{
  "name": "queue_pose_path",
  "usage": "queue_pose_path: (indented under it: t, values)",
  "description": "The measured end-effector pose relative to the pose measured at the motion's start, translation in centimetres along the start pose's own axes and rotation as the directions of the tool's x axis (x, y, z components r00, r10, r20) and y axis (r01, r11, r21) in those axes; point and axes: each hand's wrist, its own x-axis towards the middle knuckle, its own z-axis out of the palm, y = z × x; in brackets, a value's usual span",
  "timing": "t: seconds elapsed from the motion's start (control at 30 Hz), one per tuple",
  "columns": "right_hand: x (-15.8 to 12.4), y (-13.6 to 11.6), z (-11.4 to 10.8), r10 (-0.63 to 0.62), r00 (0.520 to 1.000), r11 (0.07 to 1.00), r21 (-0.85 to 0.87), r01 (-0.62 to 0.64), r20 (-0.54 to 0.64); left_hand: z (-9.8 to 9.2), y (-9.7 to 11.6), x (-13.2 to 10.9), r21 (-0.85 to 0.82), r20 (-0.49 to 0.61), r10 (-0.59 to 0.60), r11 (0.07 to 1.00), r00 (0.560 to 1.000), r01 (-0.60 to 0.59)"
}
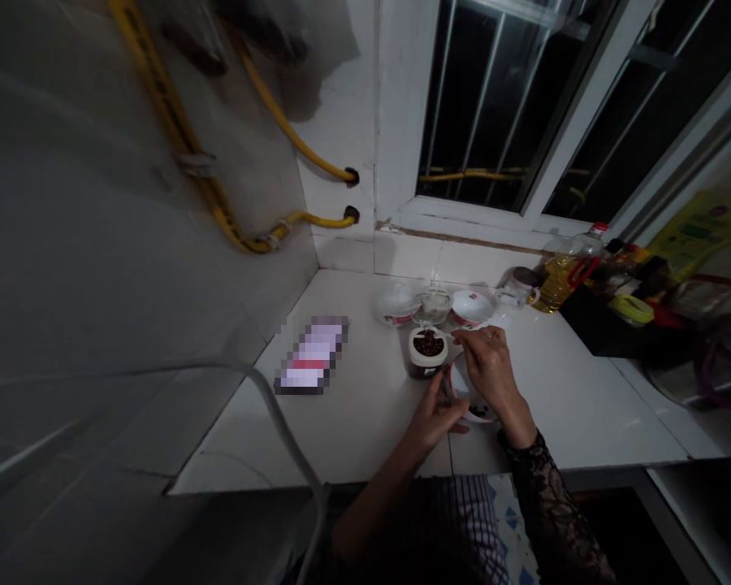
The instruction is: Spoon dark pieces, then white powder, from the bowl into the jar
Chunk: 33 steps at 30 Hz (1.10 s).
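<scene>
A white bowl (461, 380) with a few dark bits in it is tilted near the counter's front. My left hand (434, 419) is closed on its left rim, thumb on the near edge. Above the bowl, my right hand (490, 367) pinches a thin white utensil (448, 335), apparently a spoon, whose other end reaches over a jar. This open jar (427, 366) has a whitish rim and holds small dark red pieces, too small to name. It stands just beyond my left fingertips. Part of the bowl is hidden by my right hand.
Behind the jar stand a glass container (432, 304), a white bowl (472, 307) and a clear bowl (397, 302). A blurred-out phone (313, 357) lies to the left. An oil bottle (554, 283), a glass mug (519, 286) and a black box (597, 325) are at right. A cable (286, 431) hangs front left.
</scene>
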Motion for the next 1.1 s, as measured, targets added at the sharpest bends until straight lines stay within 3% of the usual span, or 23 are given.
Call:
queue_pose_path:
  t: [0.13, 0.23, 0.37, 0.5, 0.57, 0.67, 0.8, 0.9, 1.0, 1.1]
  values:
    - [0.1, -0.3, -0.7, -0.063, 0.998, 0.997, -0.044, 0.063, -0.001, 0.0, 0.1, -0.1, -0.001, 0.015, 0.003, 1.0, 1.0, -0.003]
    - [0.0, -0.4, -1.4, -0.029, 0.999, 1.0, 0.001, 0.029, -0.026, 0.2, 0.3, -0.1, 0.006, -0.008, 0.001, 1.0, 1.0, -0.001]
    - [-1.8, -0.5, -2.9, 0.197, 0.97, 0.971, 0.163, -0.174, -0.14, 0.5, 0.5, -0.1, 0.002, -0.049, -0.017, 1.0, 0.999, 0.017]
    - [-5.6, -0.5, -5.1, 0.482, 0.862, 0.863, 0.253, -0.437, -0.155, 0.5, 0.9, -0.3, 0.03, -0.033, -0.046, 0.998, 0.998, 0.047]
    - [-7.6, -0.3, -5.9, 0.491, 0.86, 0.864, 0.207, -0.459, -0.141, 0.5, 1.1, -0.6, 0.052, -0.01, -0.039, 0.998, 0.999, 0.04]
    - [-9.4, 0.3, -6.3, 0.431, 0.894, 0.902, 0.088, -0.423, -0.122, 0.4, 1.3, -0.9, 0.071, 0.046, -0.005, 0.997, 0.999, 0.002]
    - [-9.9, 0.7, -5.5, 0.363, 0.928, 0.931, -0.001, -0.364, -0.082, 0.4, 1.3, -1.2, 0.1, 0.071, 0.018, 0.995, 0.997, -0.025]
    - [-9.7, 0.3, -5.1, 0.315, 0.949, 0.949, 0.014, -0.316, 0.01, 0.4, 1.2, -1.2, 0.096, 0.083, 0.035, 0.994, 0.996, -0.043]
    - [-9.8, -0.1, -5.6, 0.325, 0.943, 0.944, 0.034, -0.328, 0.072, 0.3, 0.9, -1.2, 0.088, 0.089, 0.054, 0.994, 0.995, -0.062]
    - [-10.3, -0.2, -6.8, 0.43, 0.902, 0.902, 0.008, -0.431, 0.039, 0.0, 0.5, -1.0, 0.109, 0.08, 0.072, 0.991, 0.994, -0.081]
